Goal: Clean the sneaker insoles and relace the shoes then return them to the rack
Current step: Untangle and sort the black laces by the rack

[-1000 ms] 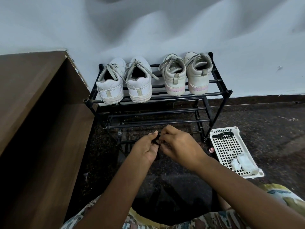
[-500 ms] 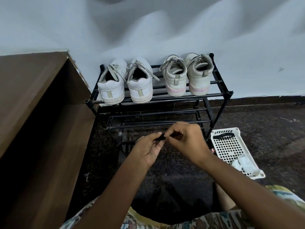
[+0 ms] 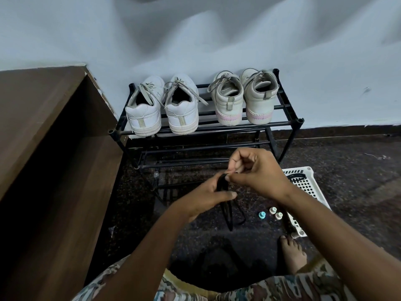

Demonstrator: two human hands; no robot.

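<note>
Left hand (image 3: pixel 204 197) is gripping the black lace (image 3: pixel 223 184) in front of the rack (image 3: pixel 289 106) while the right hand (image 3: pixel 259 172), pinching its end, is drawing it out further than before, likely readying it for the sneakers (image 3: pixel 183 115) sitting atop the rack.

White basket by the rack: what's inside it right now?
A black object lies at the far end of the white basket; what it is I cannot tell. The right hand and forearm cover most of the rest.

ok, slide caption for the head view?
Left hand and right hand pinch a black lace before a rack of four sneakers.
</note>
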